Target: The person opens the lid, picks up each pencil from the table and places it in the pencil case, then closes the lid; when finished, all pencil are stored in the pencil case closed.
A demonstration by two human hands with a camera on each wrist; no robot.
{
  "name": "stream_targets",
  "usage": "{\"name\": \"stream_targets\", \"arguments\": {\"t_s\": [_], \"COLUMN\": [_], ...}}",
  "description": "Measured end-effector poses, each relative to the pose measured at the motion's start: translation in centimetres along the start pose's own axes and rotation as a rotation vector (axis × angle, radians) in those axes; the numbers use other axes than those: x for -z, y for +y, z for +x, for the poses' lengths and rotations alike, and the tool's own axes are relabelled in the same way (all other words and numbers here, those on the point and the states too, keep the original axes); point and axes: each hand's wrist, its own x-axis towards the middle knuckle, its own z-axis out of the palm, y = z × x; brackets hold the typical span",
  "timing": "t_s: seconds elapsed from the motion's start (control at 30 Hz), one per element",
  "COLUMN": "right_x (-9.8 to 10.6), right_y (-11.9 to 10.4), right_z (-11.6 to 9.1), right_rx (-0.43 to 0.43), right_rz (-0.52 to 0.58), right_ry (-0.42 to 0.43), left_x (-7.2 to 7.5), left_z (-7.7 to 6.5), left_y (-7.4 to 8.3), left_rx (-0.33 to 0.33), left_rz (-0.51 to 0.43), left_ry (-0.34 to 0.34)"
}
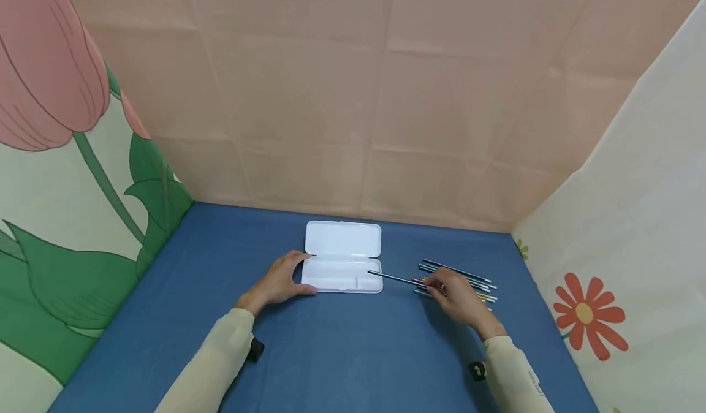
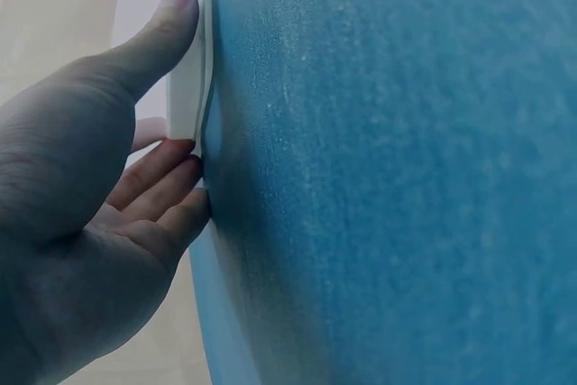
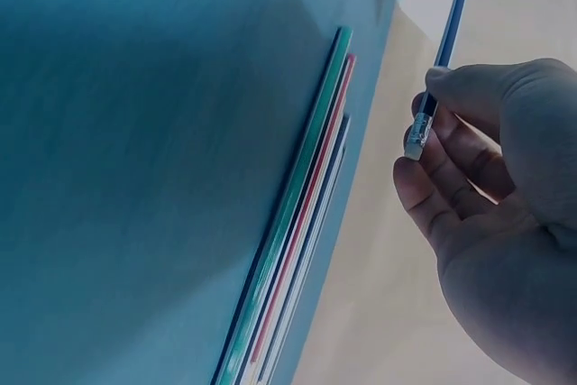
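From my end I'm watching one dark pencil (image 3: 455, 15), held off the cloth just right of the middle of the head frame. The right hand (image 1: 458, 296) pinches it near its eraser, thumb against fingers, and its far end points left over the right part of the white case (image 1: 353, 291). I can't tell whether that end touches the base. The case lies at centre, its lid (image 1: 343, 239) folded back toward the top of the frame. The left hand (image 1: 277, 283) brackets its left end, thumb at the near side and fingers by the hinge. Under and beyond the right hand, more pencils (image 3: 293, 214) lie side by side on the blue cloth (image 1: 342, 352).

I read the step in hand as bringing this pencil to the case. As I judge it, the next move calls for shifting left, turning the pencil lengthwise and lowering it into the base while the left hand steadies the case.
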Motion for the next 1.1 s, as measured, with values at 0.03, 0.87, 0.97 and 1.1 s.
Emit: {"name": "stream_targets", "arguments": {"t_s": [0.03,0.87,0.97,1.1], "right_x": [-0.2,-4.0,-4.4,-4.9], "right_y": [-0.2,-4.2,-4.4,-4.8], "right_z": [0.4,7.4,8.0,8.8], "right_rx": [0.005,0.012,-0.030,-0.045], "right_rz": [0.007,0.020,0.036,0.055], "right_ry": [-0.007,-0.118,-0.149,-0.178], "left_x": [0.0,0.4,0.4,0.3], "left_z": [0.0,0.0,0.0,-0.1], "left_y": [0.0,0.2,0.2,0.1], "left_rx": [-0.001,-0.021,-0.023,-0.018], "left_rz": [-0.003,0.070,0.073,0.064], "left_ry": [0.002,0.036,0.032,0.030]}}
